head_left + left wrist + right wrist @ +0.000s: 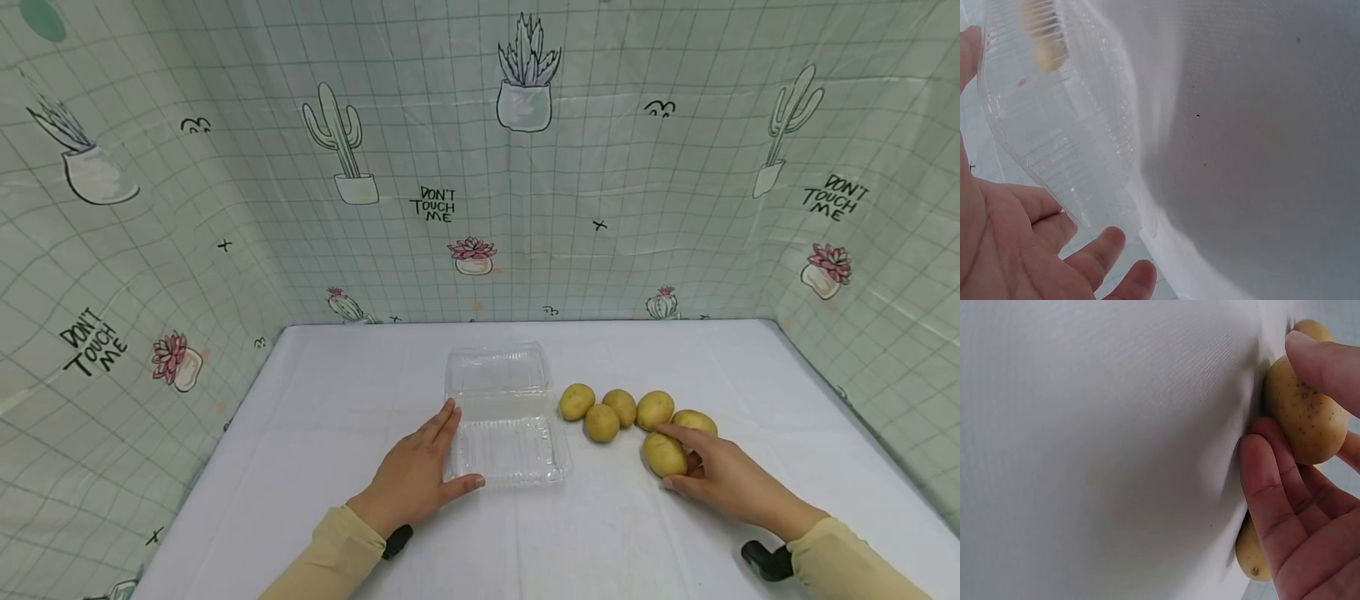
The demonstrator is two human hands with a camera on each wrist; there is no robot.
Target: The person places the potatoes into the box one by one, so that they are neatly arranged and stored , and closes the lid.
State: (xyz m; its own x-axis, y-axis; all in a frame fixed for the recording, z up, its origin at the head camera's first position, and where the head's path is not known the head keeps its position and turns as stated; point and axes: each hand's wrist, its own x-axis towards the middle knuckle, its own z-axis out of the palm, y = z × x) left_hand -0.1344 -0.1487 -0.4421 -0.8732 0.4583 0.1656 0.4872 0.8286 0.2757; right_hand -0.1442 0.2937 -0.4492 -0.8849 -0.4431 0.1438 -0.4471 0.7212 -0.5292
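An unlidded clear plastic clamshell box [510, 450] lies spread flat in the middle of the table, its lid half towards the back. At its left edge my left hand [416, 475] rests with the fingers extended and the thumb along the near corner; the left wrist view shows the fingers beside the clear wall [1054, 137]. My right hand [723, 479] grips the nearest potato [664, 455] between thumb and fingers. In the right wrist view this speckled potato [1307, 415] sits low against the white cloth. Another potato [694, 422] lies just behind that hand.
Several more yellow potatoes [602, 423] sit in a loose group between the box and my right hand. A white cloth covers the table [345, 375]. Behind and at both sides hangs a pale green checked curtain [600, 183] with cactus drawings.
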